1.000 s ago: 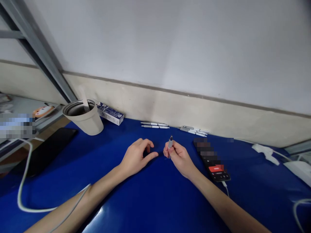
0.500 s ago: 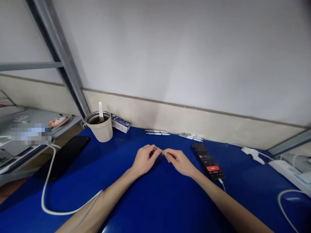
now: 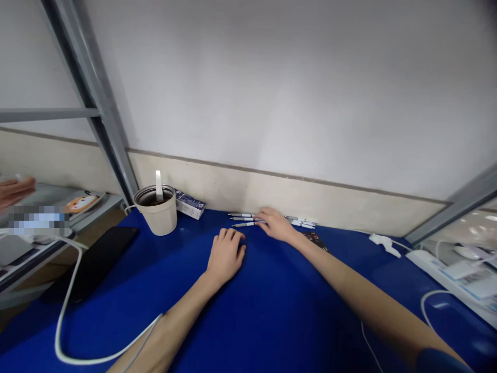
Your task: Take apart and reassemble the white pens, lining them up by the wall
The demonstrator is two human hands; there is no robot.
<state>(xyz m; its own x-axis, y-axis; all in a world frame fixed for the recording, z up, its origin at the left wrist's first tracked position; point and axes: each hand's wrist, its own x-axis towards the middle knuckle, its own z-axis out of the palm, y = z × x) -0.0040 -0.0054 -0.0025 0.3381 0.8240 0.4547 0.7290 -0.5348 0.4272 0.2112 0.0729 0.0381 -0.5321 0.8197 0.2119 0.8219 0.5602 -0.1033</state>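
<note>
My left hand [image 3: 226, 255] lies palm down on the blue tabletop [image 3: 248, 311], fingers slightly apart and holding nothing. Farther back, toward the wall, my right hand [image 3: 275, 224] pinches the right end of a grey and white pen [image 3: 244, 224]. That pen lies nearest to me, just in front of two similar pens [image 3: 238, 215]. My right fingers cover the right ends of this group. Beyond my right wrist is another cluster of pens [image 3: 305, 223], partly hidden by the hand. A phone [image 3: 315, 239] shows its top part behind my right forearm.
A cream cup [image 3: 158, 217] with a white handle sticking out stands by a blue and white box [image 3: 190, 204]. A black slab-like device [image 3: 97, 264] lies left, crossed by a white cable [image 3: 64, 311]. At right is a power strip [image 3: 446, 282]. Another person's hand [image 3: 15, 191] shows far left.
My hands have parted. The right one has carried the pen forward to the left group of pens, and the left has let go and come down on the table. Another person's hand has appeared.
</note>
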